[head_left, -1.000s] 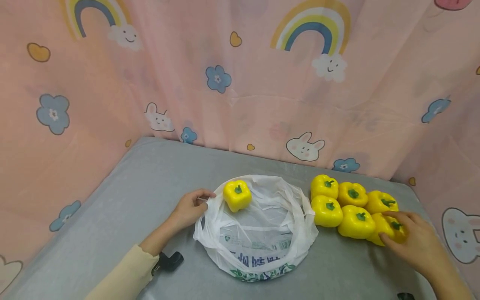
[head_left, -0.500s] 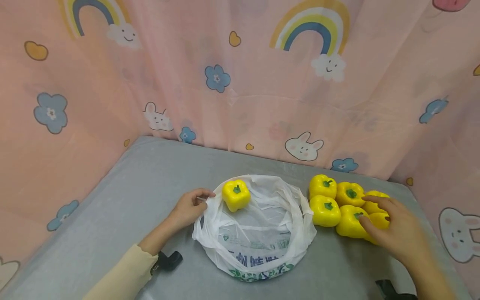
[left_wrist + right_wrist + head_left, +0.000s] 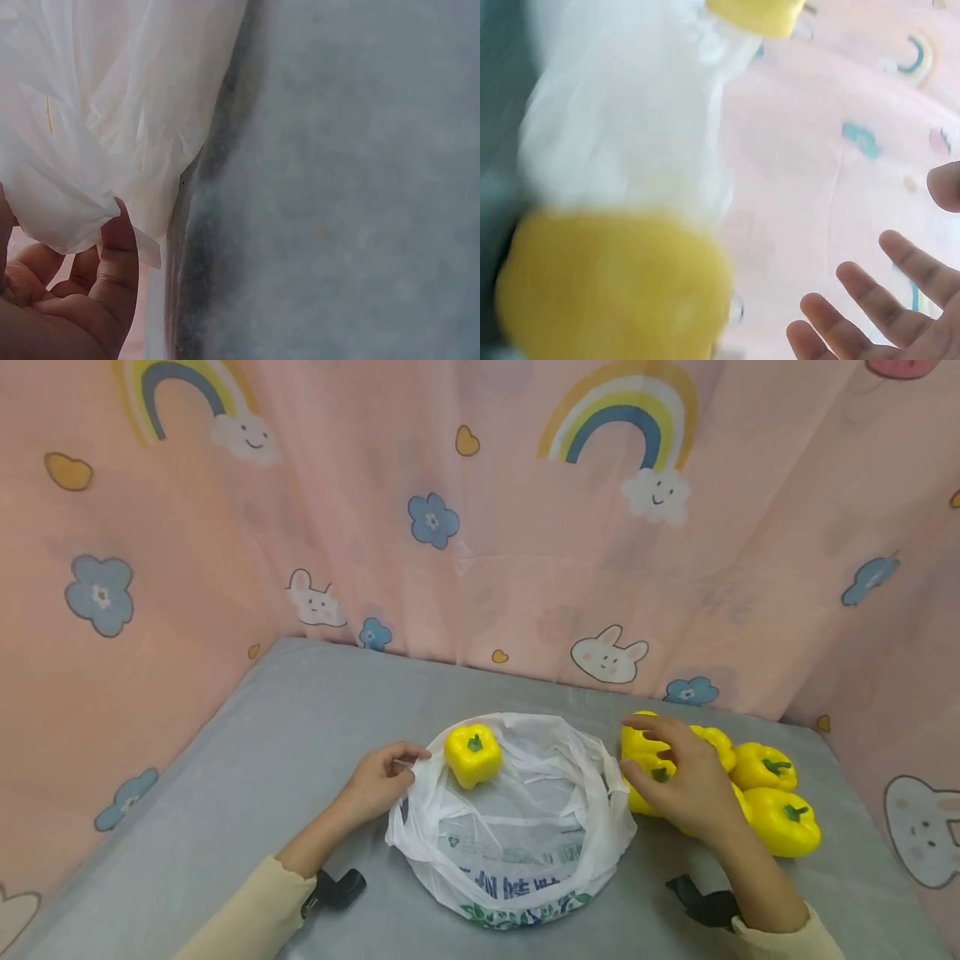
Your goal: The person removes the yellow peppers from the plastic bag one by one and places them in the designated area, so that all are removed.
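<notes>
A white plastic bag (image 3: 510, 906) with blue and green print stands in the middle of the table, its mouth spread wide. One yellow bell pepper (image 3: 472, 760) sits within the mouth at the far left. My left hand (image 3: 378, 781) pinches the bag's left rim; the left wrist view has its fingers (image 3: 116, 262) against the thin plastic. Just right of the bag, my right hand (image 3: 693, 785) hovers over a cluster of yellow bell peppers (image 3: 783, 822), partly hiding several. Its fingers (image 3: 885, 300) are spread with nothing between them in the right wrist view.
The grey-covered table (image 3: 300, 710) extends left of the bag. A pink curtain (image 3: 495, 577) printed with rainbows and rabbits hangs along the back and sides. Black wrist-worn devices (image 3: 337, 889) show beside both wrists.
My right hand has swept left over the peppers, from the right end of the cluster to its end beside the bag. My left hand stays on the rim, and the bag keeps its place.
</notes>
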### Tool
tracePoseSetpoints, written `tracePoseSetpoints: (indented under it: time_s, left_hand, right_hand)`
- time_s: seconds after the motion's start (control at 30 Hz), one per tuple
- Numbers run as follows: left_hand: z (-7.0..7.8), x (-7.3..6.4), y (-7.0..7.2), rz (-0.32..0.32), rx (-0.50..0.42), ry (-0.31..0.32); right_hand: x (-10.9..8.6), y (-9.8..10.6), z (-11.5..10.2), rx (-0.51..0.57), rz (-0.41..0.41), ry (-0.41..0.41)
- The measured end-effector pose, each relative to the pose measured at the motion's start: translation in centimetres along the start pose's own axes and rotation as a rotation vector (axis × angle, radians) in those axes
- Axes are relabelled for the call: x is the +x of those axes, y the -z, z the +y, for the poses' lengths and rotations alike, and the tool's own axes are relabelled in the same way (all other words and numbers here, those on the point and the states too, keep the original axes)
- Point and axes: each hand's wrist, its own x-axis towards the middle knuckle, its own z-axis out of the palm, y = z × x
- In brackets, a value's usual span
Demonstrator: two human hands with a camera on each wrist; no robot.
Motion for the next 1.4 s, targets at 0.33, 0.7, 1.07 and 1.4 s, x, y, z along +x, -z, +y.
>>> tracePoseSetpoints:
  time_s: [0.33, 0.7, 1.07, 1.4]
  left_hand:
    - [-0.3, 0.1, 0.1, -0.016, -0.015, -0.009]
    - [0.1, 0.0, 0.2, -0.029, -0.019, -0.012]
    - [-0.1, 0.0, 0.1, -0.027, -0.021, -0.022]
    - [0.0, 0.1, 0.1, -0.036, -0.031, -0.028]
  right_hand:
    - [2.2, -5.8, -4.3, 0.151, -0.105, 0.077]
    - [3.7, -9.8, -6.2, 0.262, -0.176, 0.057]
    - [4.8, -13.1, -7.2, 0.24, -0.228, -0.023]
    - [5.0, -14.2, -7.5, 0.178, -0.233, -0.052]
